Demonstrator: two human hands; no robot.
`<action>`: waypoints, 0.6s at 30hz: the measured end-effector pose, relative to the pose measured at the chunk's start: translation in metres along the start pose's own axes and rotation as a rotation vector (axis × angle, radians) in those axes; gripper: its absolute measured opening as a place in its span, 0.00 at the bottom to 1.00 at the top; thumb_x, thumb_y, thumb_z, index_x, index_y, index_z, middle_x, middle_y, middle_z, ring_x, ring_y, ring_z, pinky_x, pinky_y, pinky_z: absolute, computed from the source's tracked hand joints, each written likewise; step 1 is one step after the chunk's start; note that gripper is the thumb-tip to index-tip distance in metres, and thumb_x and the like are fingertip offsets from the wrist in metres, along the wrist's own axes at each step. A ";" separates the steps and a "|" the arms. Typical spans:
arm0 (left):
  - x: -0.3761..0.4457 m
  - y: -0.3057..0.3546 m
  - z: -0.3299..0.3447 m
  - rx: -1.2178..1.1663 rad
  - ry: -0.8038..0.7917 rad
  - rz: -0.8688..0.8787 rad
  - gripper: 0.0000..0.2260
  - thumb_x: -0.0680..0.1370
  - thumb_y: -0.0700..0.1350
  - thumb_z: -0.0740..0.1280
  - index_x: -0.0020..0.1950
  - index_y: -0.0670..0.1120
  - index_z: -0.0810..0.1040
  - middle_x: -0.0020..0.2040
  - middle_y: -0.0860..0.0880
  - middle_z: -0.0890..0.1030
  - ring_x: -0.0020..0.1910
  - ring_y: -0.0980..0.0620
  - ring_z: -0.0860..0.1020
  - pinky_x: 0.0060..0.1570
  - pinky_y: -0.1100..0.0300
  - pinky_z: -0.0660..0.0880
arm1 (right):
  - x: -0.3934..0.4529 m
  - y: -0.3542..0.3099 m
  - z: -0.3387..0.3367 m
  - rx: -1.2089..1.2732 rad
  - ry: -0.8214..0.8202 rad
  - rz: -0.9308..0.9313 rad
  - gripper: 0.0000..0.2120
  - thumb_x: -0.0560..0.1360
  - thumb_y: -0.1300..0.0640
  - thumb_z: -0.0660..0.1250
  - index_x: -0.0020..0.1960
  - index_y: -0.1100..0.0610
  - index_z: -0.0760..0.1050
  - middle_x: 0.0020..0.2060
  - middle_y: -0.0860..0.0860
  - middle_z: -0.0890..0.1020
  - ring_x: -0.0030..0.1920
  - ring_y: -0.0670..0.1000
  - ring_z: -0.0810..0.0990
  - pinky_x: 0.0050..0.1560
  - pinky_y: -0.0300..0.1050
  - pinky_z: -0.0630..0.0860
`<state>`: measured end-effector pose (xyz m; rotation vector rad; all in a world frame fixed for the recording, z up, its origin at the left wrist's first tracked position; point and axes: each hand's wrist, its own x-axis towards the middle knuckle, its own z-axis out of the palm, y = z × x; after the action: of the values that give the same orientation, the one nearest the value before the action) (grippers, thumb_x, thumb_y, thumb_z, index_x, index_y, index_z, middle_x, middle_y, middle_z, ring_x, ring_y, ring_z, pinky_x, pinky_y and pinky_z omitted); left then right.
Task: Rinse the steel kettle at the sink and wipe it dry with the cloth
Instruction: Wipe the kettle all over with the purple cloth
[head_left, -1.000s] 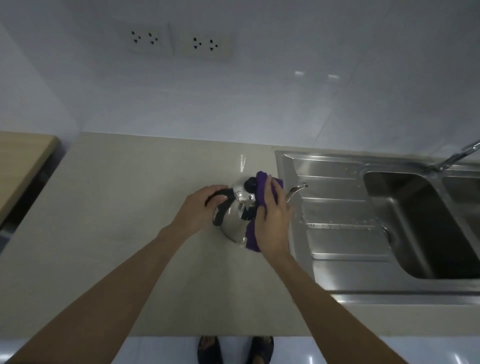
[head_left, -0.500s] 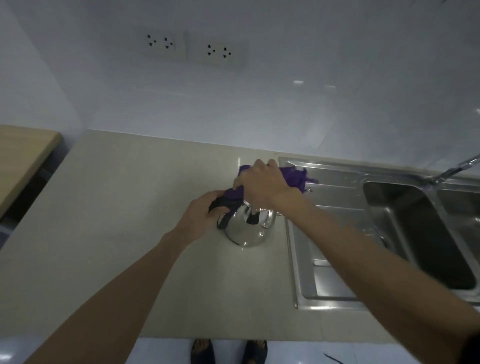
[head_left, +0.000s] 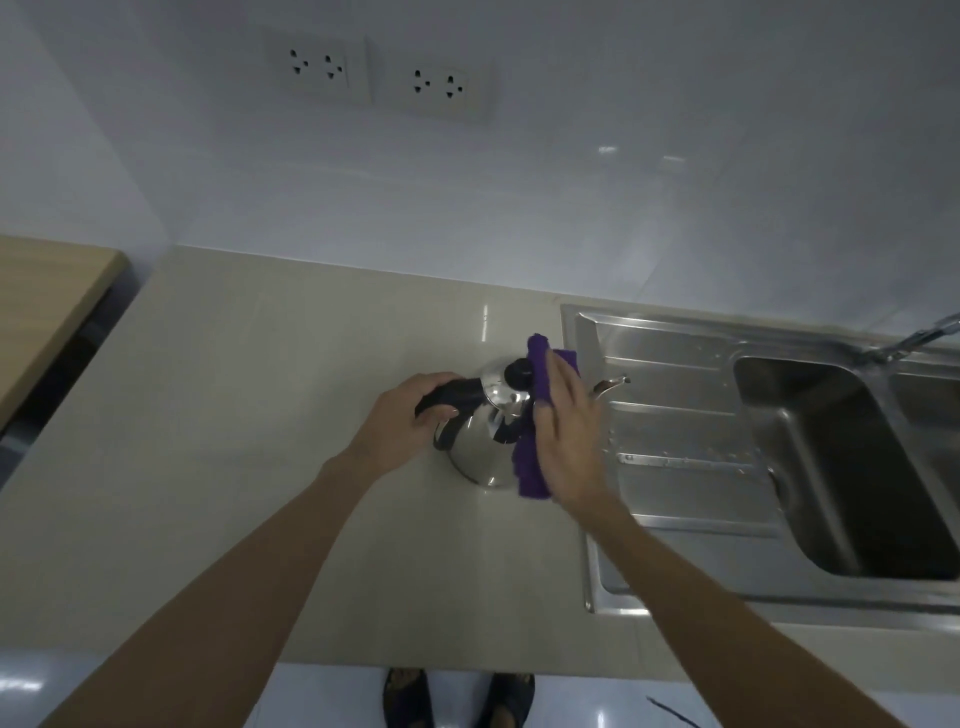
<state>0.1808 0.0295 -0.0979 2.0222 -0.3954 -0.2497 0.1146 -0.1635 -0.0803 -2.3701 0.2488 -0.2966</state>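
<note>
The steel kettle (head_left: 485, 441) stands on the beige counter just left of the sink, its black lid knob up and its spout pointing right over the drainboard. My left hand (head_left: 402, 421) grips its black handle. A purple cloth (head_left: 535, 410) lies against the kettle's right side. My right hand (head_left: 569, 436) presses it there with straight fingers, palm flat on the cloth. The kettle's right flank is hidden behind cloth and hand.
The steel sink (head_left: 852, 467) with a wet drainboard (head_left: 685, 441) fills the right; its tap (head_left: 914, 338) juts in from the far right. A wooden surface (head_left: 47, 301) sits at the left. Two wall sockets (head_left: 379, 78) are above. Beige counter (head_left: 234, 415) spreads to the left.
My right hand with the cloth has come down from the kettle's top to its right side, fingers now flat. The left hand keeps hold of the handle.
</note>
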 end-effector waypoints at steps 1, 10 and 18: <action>0.001 0.001 -0.001 0.008 -0.015 -0.001 0.17 0.77 0.36 0.68 0.66 0.45 0.77 0.59 0.47 0.81 0.57 0.51 0.79 0.58 0.71 0.71 | -0.020 0.000 0.007 -0.068 0.057 -0.030 0.24 0.78 0.63 0.59 0.74 0.57 0.64 0.71 0.56 0.68 0.64 0.60 0.69 0.67 0.50 0.65; -0.011 0.008 0.005 0.003 0.005 -0.079 0.17 0.78 0.39 0.68 0.67 0.47 0.76 0.54 0.47 0.80 0.44 0.55 0.76 0.40 0.69 0.71 | -0.025 -0.004 0.018 -0.251 0.139 -0.316 0.28 0.69 0.72 0.70 0.67 0.58 0.74 0.72 0.54 0.67 0.63 0.64 0.65 0.63 0.58 0.73; -0.037 0.010 0.011 0.149 0.040 -0.082 0.14 0.78 0.46 0.69 0.64 0.51 0.80 0.46 0.48 0.83 0.43 0.50 0.81 0.40 0.77 0.69 | -0.026 0.019 0.010 -0.129 0.108 -0.334 0.27 0.71 0.71 0.69 0.68 0.56 0.73 0.68 0.60 0.70 0.64 0.64 0.70 0.68 0.46 0.64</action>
<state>0.1412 0.0299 -0.0938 2.1891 -0.3141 -0.2359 0.0907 -0.1639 -0.1038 -2.5229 -0.0831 -0.5823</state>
